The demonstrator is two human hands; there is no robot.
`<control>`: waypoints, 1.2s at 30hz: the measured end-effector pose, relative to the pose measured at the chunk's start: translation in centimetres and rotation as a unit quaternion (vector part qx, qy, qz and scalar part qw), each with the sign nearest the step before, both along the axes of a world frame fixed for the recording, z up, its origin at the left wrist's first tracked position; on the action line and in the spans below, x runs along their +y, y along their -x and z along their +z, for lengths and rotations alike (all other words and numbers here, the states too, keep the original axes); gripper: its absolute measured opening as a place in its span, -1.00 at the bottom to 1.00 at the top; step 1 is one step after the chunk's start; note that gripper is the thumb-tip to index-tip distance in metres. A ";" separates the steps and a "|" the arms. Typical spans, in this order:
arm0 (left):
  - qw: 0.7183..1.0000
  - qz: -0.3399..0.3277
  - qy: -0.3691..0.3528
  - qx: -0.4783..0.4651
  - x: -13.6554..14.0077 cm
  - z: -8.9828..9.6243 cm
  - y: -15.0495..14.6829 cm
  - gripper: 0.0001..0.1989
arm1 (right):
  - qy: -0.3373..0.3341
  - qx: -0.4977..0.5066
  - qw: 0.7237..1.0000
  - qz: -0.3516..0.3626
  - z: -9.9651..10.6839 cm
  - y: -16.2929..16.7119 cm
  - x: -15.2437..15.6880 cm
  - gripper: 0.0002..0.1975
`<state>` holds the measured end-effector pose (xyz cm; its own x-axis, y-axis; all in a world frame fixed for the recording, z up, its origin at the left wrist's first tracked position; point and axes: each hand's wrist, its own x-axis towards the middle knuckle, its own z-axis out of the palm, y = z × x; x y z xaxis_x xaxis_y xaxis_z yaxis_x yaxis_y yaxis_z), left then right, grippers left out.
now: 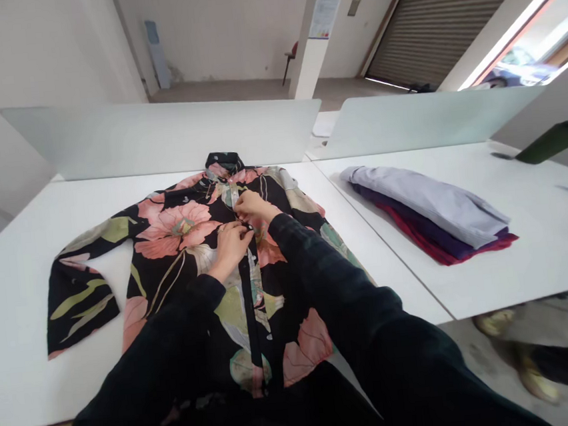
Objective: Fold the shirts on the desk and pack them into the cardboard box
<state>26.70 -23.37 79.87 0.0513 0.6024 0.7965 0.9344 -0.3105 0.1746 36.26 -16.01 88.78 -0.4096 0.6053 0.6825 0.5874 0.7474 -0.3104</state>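
Note:
A black shirt with large pink and green flowers (pixel 179 226) lies face up on the white table, its collar at the far end and one sleeve bent out to the left. Both hands work at its front opening, at chest height. My left hand (pixel 231 248) pinches the edge of the button strip, fingers closed on the cloth. Just above and to the right, my right hand (pixel 254 207) grips the other edge of the opening, fingertips together. Any button between the fingers is too small to make out. Below the hands the front hangs unfastened, with several buttons showing.
A stack of folded clothes (pixel 429 206), light grey over purple and red, lies on the right-hand table. Frosted divider panels (pixel 171 137) run along the tables' far edge. A dark green object (pixel 558 141) stands at the right. Another person's shoes (pixel 535 376) show at lower right.

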 end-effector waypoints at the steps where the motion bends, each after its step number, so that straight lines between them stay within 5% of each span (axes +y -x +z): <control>1: 1.000 -0.006 0.010 -0.009 -0.2 0.1 0.1 -0.76 | 0.003 0.003 1.000 0.008 -0.1 -0.4 0.1 -0.79; 11: 0.984 -0.105 0.137 -0.042 -4.6 -0.8 0.0 -0.60 | -0.037 -0.042 0.998 0.031 -1.7 -5.1 -1.6 -0.82; 18: 0.896 -0.258 0.362 -0.026 -9.6 -5.3 0.3 -0.60 | -0.117 -0.107 0.981 0.111 -4.1 -7.5 -4.8 -0.81; 22: 0.869 -0.255 0.422 -0.026 -12.8 -7.6 0.8 -0.54 | -0.126 -0.128 0.969 0.167 -6.7 -10.4 -9.3 -0.80; 25: 0.856 -0.243 0.454 -0.046 -14.9 -9.0 1.1 -0.50 | -0.069 -0.102 0.970 0.210 -10.2 -12.9 -13.7 -0.80; 29: 0.855 -0.230 0.456 -0.090 -16.2 -10.0 1.4 -0.48 | 0.102 0.063 0.968 0.221 -16.8 -15.8 -18.4 -0.89; 32: 0.885 -0.206 0.400 -0.120 -16.4 -10.4 1.6 -0.52 | 0.200 0.204 0.940 0.184 -22.7 -17.5 -19.5 -0.85; 36: 0.940 -0.156 0.299 -0.044 -16.7 -11.5 1.2 -0.61 | 0.201 0.410 0.885 0.088 -30.1 -18.5 -18.3 -0.75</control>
